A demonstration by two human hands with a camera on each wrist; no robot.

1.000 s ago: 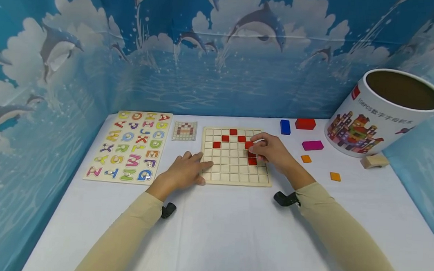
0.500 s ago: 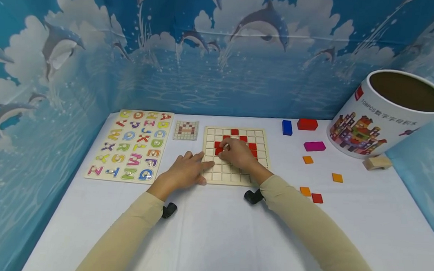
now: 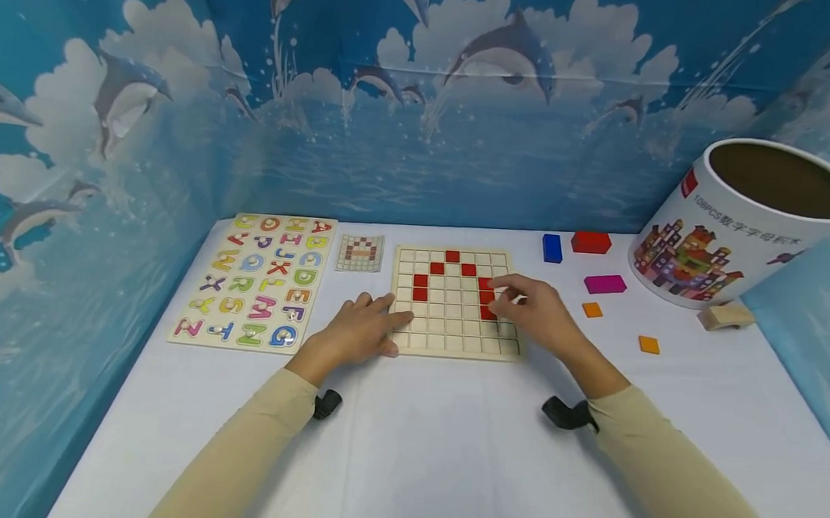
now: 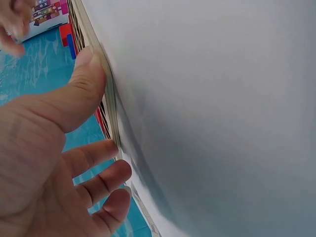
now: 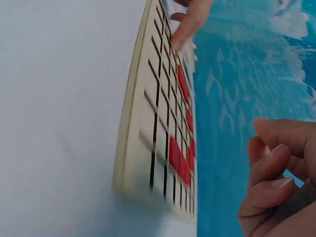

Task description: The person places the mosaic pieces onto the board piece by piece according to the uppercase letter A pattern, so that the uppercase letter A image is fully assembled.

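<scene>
A pale wooden grid board (image 3: 451, 335) lies on the white table with several red square tiles (image 3: 420, 294) in its cells, forming a peaked outline. At its left side rests my left hand (image 3: 355, 330), fingers extended over the edge. In the left wrist view the thumb (image 4: 89, 81) touches the board's edge. My right hand (image 3: 535, 308) hovers by the right column of red tiles (image 3: 486, 297), fingers bent. The right wrist view shows these fingers (image 5: 269, 195) loosely curled and apart from the board; no tile is plainly visible in them.
Left of the board lie an alphabet puzzle (image 3: 245, 281) and a small pattern card (image 3: 360, 253). To the right are orange tiles (image 3: 649, 345), a magenta block (image 3: 605, 284), a blue block (image 3: 552, 248), a red block (image 3: 590, 242), a wooden block (image 3: 727, 315) and a large tub (image 3: 712, 243).
My right hand went from the board's right column to the left one, and is now back at the right. A second red tile now shows in the left column. My left hand stayed put.
</scene>
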